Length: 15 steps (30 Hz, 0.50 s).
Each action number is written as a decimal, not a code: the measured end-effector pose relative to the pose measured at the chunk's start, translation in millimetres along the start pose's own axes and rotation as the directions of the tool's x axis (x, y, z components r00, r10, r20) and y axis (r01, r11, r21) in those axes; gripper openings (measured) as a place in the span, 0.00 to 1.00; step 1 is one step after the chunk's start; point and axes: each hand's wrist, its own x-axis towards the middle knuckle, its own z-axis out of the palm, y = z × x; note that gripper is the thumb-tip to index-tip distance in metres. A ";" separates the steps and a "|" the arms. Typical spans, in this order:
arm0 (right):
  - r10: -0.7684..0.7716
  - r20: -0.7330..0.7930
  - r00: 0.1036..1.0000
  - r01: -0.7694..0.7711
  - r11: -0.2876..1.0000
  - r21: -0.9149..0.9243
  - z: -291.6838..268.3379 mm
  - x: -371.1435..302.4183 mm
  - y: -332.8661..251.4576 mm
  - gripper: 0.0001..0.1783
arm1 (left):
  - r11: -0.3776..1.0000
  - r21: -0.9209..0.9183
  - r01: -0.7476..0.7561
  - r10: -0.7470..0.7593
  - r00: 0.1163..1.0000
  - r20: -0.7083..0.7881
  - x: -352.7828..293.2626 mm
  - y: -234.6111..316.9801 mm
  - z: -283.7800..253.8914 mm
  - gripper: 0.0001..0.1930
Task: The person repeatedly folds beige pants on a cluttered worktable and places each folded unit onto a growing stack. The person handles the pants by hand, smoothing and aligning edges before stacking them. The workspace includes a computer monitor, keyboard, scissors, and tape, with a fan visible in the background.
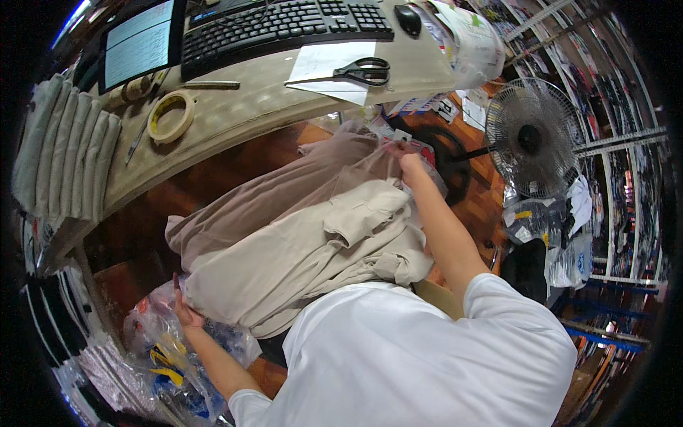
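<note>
Across my lap lies a beige garment [284,263], smooth on the left and bunched into folds on the right. Beyond it, partly under it, a brown garment [263,183] stretches from lower left to upper right. My right hand [405,158] is closed on the right end of the brown cloth and lifts it a little. At the left end of the beige garment is my left hand [186,312], its fingers stretched out along the edge of the cloth. Whether its fingertips press on the fabric is hard to make out.
Ahead, a desk [249,107] carries a keyboard [284,28], mouse [408,20], tablet [139,44], scissors [363,72] and masking tape [171,116]. Folded grey cloths [67,153] are stacked left. A fan [530,139] stands right, before packed shelves [619,107]. Plastic bags [178,363] lie lower left.
</note>
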 end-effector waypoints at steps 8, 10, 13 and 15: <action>-0.227 -0.004 0.974 0.199 0.844 0.498 -4.2 -17.4 -57.0 0.05 | 0.821 0.488 -0.298 0.447 0.867 -0.222 -12.8 73.8 -63.8 0.18; -0.220 -0.008 0.976 0.196 0.850 0.488 10.4 -10.6 -68.7 0.06 | 0.758 0.593 -0.271 0.480 0.847 -0.228 -14.7 98.6 -20.3 0.15; -0.340 -0.006 0.940 0.331 0.910 0.252 32.8 28.9 -58.2 0.11 | 0.687 0.672 -0.275 0.539 0.814 -0.218 19.0 119.7 -24.0 0.12; -0.360 -0.037 0.932 0.350 0.923 -0.159 15.4 67.2 -13.5 0.15 | 0.554 0.821 -0.137 0.556 0.795 -0.242 68.4 116.0 -14.0 0.14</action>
